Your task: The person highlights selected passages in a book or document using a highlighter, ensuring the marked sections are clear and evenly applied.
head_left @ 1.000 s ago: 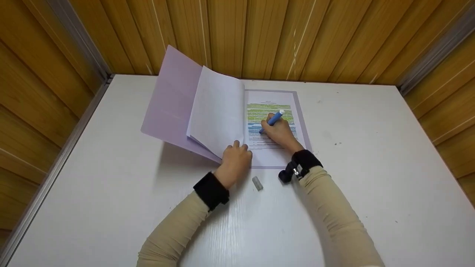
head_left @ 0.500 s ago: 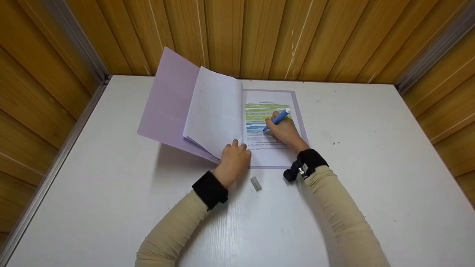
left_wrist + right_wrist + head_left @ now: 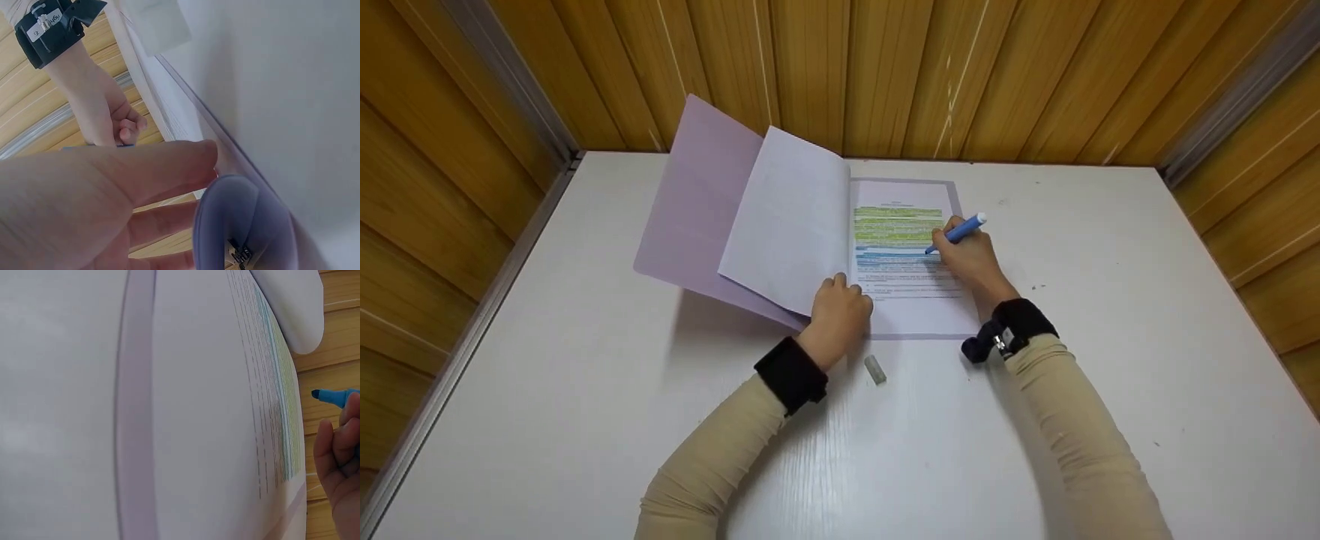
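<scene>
From the head view, my right hand (image 3: 971,259) pinches a blue marker (image 3: 958,233) at the right edge of the booklet's (image 3: 904,255) open page; my left hand (image 3: 840,311), fingers curled, presses its lower spine. A cap (image 3: 874,369) lies just below the booklet.

At my left wrist, my fingers (image 3: 140,180) lie fairly straight beside the booklet's lilac cover (image 3: 242,225).

At my right wrist, my fingers (image 3: 337,455) clasp the marker (image 3: 334,397), tip above the page.

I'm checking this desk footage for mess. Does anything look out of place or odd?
Only one thing: a small grey cap lies loose on the table, apart from the booklet, while the right hand holds the uncapped blue marker. The left hand holds the pages open. No spills or damage show.
</scene>
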